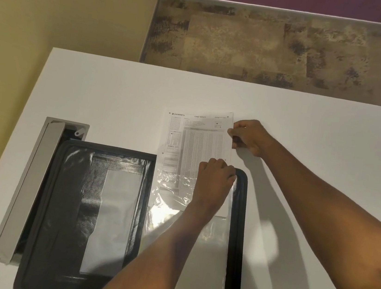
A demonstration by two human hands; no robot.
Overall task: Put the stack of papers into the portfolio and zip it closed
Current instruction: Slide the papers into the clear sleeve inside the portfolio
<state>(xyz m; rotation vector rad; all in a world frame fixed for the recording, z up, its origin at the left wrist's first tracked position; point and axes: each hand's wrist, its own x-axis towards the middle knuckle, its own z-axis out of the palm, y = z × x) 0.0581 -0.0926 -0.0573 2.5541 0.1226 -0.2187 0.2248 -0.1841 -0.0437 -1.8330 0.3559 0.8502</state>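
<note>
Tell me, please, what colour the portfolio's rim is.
The portfolio's rim is black, clearest in the head view.

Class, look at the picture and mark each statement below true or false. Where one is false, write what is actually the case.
1. The portfolio lies open on the table. True.
2. The right hand pinches the right edge of the papers. True.
3. The papers are fully inside the portfolio. False: their far part sticks out past the portfolio's far edge onto the table.
4. The left hand rests on bare table, away from the papers. False: it lies on the papers at the portfolio's far edge.
</note>
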